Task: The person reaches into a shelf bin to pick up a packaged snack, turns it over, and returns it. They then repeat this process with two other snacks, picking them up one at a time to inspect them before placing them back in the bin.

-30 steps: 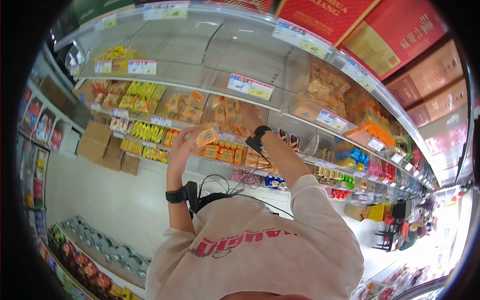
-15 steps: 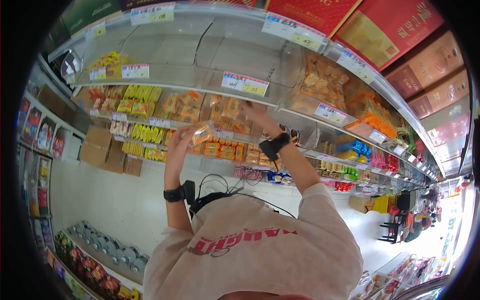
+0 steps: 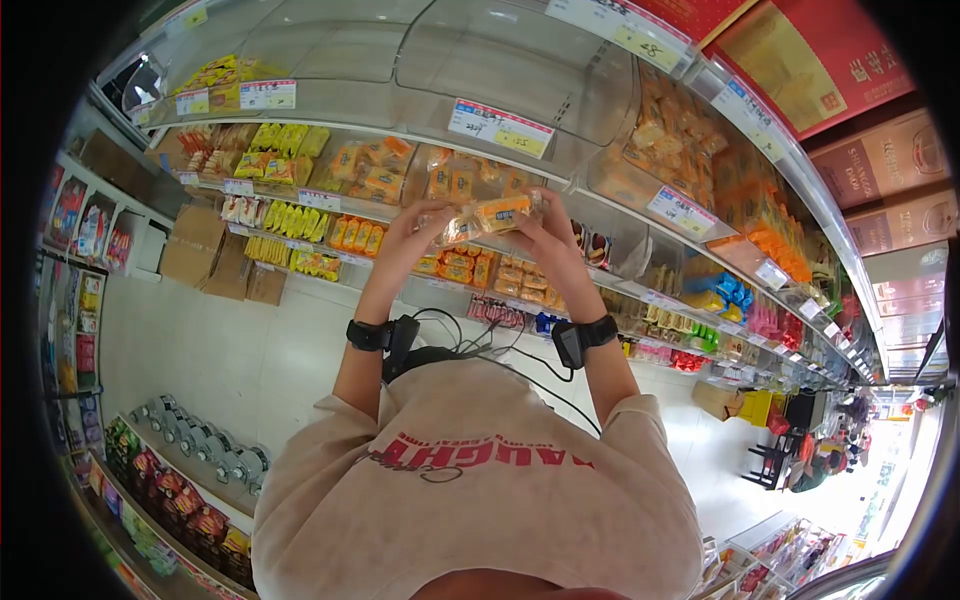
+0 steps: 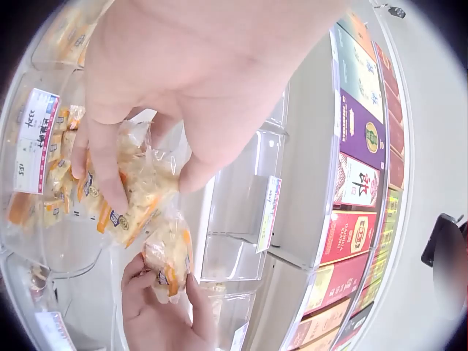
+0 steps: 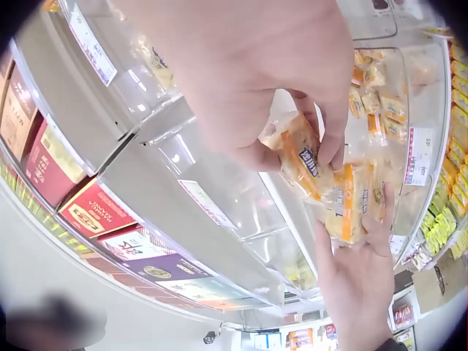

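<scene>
In the head view, both hands are raised in front of the middle shelf, close together. My left hand (image 3: pixel 403 243) pinches clear-wrapped packets with orange stripes (image 3: pixel 461 230); in the left wrist view at least two packets (image 4: pixel 139 203) lie between its thumb and fingers. My right hand (image 3: pixel 556 243) pinches one similar packet (image 3: pixel 503 211) by thumb and fingers, also plain in the right wrist view (image 5: pixel 301 159). The right-hand packet touches or nearly touches those in the left hand (image 5: pixel 362 281). Behind the hands is a clear bin of the same packets (image 3: pixel 450 178).
Clear bins with price tags (image 3: pixel 500 127) run above the hands. Yellow packets (image 3: pixel 280 165) fill bins to the left, and orange packets (image 3: pixel 665 135) a bin to the right. Cardboard boxes (image 3: pixel 205 250) stand on the floor at left. Black cables (image 3: pixel 500 345) hang near the chest.
My right hand has come away from the bin with a packet and moved beside the left hand. The left hand has shifted slightly right and up, still holding its packets.
</scene>
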Action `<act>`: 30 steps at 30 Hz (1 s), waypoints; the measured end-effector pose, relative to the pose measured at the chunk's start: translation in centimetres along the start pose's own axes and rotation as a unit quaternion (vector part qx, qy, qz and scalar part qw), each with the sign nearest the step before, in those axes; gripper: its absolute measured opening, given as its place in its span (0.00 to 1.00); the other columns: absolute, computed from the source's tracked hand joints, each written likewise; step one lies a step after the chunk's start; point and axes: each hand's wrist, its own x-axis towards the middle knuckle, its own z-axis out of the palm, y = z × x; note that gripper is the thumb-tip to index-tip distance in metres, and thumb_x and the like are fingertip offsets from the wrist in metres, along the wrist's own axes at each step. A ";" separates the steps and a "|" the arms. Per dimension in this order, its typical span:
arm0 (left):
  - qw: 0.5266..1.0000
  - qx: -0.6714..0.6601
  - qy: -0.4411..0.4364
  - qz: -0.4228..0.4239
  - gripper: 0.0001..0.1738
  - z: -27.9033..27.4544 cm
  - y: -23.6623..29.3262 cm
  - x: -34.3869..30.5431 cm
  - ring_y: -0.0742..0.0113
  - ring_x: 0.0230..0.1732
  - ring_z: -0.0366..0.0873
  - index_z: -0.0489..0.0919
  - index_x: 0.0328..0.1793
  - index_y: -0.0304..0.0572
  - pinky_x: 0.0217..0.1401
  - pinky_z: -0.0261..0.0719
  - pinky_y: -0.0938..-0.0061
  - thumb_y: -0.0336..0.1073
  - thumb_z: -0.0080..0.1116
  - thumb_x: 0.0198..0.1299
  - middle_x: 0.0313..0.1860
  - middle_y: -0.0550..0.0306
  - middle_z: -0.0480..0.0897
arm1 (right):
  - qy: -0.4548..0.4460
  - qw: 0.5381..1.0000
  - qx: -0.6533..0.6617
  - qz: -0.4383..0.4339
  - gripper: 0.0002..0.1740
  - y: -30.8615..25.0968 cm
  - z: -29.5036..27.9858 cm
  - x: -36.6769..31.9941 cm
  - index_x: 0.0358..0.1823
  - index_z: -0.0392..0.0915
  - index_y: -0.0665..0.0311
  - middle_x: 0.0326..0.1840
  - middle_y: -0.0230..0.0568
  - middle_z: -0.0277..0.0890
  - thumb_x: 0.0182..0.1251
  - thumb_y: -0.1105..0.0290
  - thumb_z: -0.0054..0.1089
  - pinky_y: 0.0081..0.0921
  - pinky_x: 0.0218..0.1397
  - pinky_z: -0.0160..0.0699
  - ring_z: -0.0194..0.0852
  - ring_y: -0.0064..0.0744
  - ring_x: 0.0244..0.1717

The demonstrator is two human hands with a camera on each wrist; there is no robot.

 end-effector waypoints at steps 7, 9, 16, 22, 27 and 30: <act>1.000 0.004 -0.008 -0.024 0.25 1.2 -1.0 0.7 0.83 0.45 0.76 0.83 0.70 0.47 0.52 0.85 0.77 0.52 0.67 0.75 0.49 0.68 0.79 | 0.006 0.991 -0.128 -0.033 0.30 -1.6 -2.1 -2.5 0.79 0.66 0.63 0.71 0.41 0.76 0.81 0.72 0.65 0.28 0.65 0.76 0.77 0.26 0.62; 0.999 0.001 -0.011 -0.034 0.25 1.4 -1.7 0.7 0.83 0.44 0.76 0.83 0.70 0.47 0.52 0.84 0.77 0.52 0.67 0.75 0.47 0.68 0.79 | 0.010 0.990 -0.127 -0.063 0.29 -0.5 -2.9 -2.6 0.79 0.67 0.63 0.69 0.41 0.78 0.81 0.71 0.65 0.29 0.66 0.77 0.78 0.27 0.62; 0.999 -0.005 -0.027 -0.040 0.28 2.1 -3.0 0.6 0.77 0.50 0.82 0.81 0.71 0.43 0.55 0.85 0.74 0.54 0.66 0.76 0.51 0.65 0.83 | -0.021 0.947 -0.307 -0.094 0.32 -1.7 -0.9 -3.2 0.74 0.74 0.65 0.61 0.42 0.85 0.73 0.69 0.76 0.33 0.69 0.80 0.82 0.32 0.64; 0.992 -0.029 -0.098 -0.069 0.25 1.7 -3.6 0.9 0.73 0.59 0.84 0.78 0.73 0.39 0.59 0.83 0.73 0.48 0.59 0.82 0.64 0.57 0.85 | -0.077 0.881 -0.420 -0.203 0.23 -2.1 -0.9 -2.3 0.55 0.91 0.60 0.57 0.39 0.85 0.57 0.66 0.86 0.38 0.67 0.80 0.82 0.43 0.60; 0.987 -0.089 -0.123 -0.042 0.26 3.1 -2.3 0.1 0.81 0.45 0.78 0.81 0.71 0.45 0.42 0.74 0.83 0.54 0.62 0.79 0.55 0.65 0.84 | -0.073 0.870 -0.422 -0.244 0.21 -2.3 -0.8 -2.3 0.52 0.92 0.59 0.59 0.40 0.84 0.55 0.67 0.86 0.39 0.68 0.78 0.81 0.43 0.61; 0.980 -0.140 -0.141 -0.024 0.26 4.2 -1.2 -0.1 0.78 0.49 0.79 0.78 0.74 0.44 0.44 0.76 0.82 0.52 0.61 0.81 0.59 0.62 0.83 | -0.076 0.909 -0.353 -0.208 0.24 -2.1 -0.8 -2.3 0.53 0.90 0.60 0.59 0.42 0.83 0.54 0.65 0.87 0.40 0.69 0.78 0.81 0.46 0.62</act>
